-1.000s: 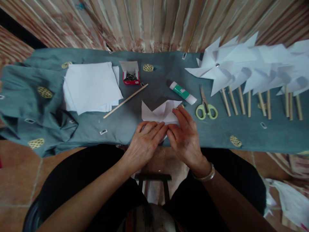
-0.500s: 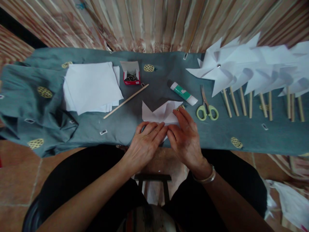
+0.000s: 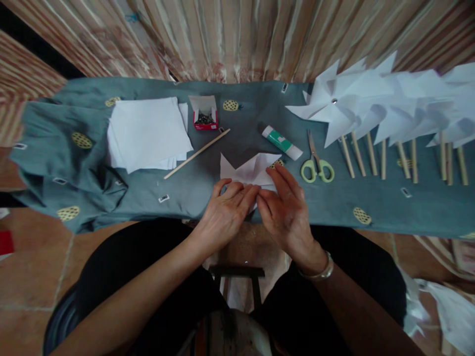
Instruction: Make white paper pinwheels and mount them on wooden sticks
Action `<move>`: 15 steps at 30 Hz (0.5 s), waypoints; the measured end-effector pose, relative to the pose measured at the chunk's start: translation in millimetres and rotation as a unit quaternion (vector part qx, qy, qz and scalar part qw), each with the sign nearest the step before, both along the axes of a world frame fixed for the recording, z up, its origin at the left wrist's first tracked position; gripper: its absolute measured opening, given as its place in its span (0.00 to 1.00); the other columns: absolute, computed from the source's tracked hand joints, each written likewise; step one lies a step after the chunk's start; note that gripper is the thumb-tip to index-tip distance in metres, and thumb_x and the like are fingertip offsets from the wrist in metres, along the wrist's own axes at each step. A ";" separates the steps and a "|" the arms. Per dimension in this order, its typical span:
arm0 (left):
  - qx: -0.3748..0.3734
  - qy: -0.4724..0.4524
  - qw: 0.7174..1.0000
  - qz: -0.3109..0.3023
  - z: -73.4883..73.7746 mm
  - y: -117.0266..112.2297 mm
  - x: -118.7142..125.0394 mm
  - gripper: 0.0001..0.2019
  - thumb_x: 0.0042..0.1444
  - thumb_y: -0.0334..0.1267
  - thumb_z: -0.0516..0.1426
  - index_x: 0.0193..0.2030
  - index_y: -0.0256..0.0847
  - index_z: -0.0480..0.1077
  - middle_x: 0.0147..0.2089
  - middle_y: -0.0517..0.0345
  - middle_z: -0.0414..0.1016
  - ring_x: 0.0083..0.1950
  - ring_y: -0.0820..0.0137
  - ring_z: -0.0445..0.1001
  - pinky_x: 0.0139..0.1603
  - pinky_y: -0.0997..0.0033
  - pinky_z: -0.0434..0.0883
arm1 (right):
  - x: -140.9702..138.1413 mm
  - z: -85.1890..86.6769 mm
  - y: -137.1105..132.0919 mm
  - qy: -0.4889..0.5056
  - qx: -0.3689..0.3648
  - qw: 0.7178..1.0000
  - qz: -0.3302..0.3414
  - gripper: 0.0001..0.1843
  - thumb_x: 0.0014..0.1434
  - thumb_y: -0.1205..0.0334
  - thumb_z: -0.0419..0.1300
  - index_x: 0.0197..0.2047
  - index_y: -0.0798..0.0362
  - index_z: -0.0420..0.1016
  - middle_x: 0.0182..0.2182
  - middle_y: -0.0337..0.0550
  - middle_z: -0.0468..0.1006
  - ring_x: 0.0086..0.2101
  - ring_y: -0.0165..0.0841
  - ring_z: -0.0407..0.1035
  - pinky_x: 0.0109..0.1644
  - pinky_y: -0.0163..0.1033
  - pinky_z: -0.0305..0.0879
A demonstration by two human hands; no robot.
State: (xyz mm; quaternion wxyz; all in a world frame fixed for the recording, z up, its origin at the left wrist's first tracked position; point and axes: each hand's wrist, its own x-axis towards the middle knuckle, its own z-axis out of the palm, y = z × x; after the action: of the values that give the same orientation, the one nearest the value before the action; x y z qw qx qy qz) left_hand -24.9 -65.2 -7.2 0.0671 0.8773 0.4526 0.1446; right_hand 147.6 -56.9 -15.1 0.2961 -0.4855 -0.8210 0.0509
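Observation:
A white sheet of paper [image 3: 247, 171], cut and partly folded with pointed corners standing up, lies by the front edge of the cloth-covered table. My left hand [image 3: 226, 212] presses on its near left side, fingers together, the tips meeting those of my right hand. My right hand [image 3: 285, 212] grips the near right part, its thumb and index finger drawn together at the middle. Both hands cover the near part of the paper, so the pinched spot is hidden. Beyond the paper lies a green-and-white glue stick [image 3: 282, 142]. Scissors with green handles [image 3: 316, 165] rest to its right.
A stack of white paper [image 3: 148, 133] lies at the left. Near it are an open red box of small metal pins [image 3: 205, 118] and a wooden stick [image 3: 196, 154]. Several finished paper pinwheels [image 3: 341, 101] on sticks overlap at the right. A pleated curtain [image 3: 237, 39] hangs behind the table.
My left hand has shifted slightly forward over the paper, its fingertips closer to my right thumb. My right hand stays nearly where it was. The whole view has turned a little.

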 end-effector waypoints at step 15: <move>0.043 0.134 0.988 -0.058 13.1 21.3 6.7 0.14 0.63 0.24 0.48 0.52 0.32 0.68 0.40 0.54 0.77 0.49 0.63 0.69 0.63 0.59 0.59 | 28.2 13.2 36.2 0.159 0.034 0.983 -0.082 0.08 0.62 0.60 0.58 0.35 0.51 0.78 0.50 0.49 0.78 0.57 0.45 0.68 0.60 0.57 0.66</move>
State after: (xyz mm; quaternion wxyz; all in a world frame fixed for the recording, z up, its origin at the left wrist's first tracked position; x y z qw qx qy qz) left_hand -18.2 -43.9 5.9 -0.0235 0.9155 0.3996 0.0404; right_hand 175.8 -20.8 -1.9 0.4423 -0.5268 -0.7220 0.0745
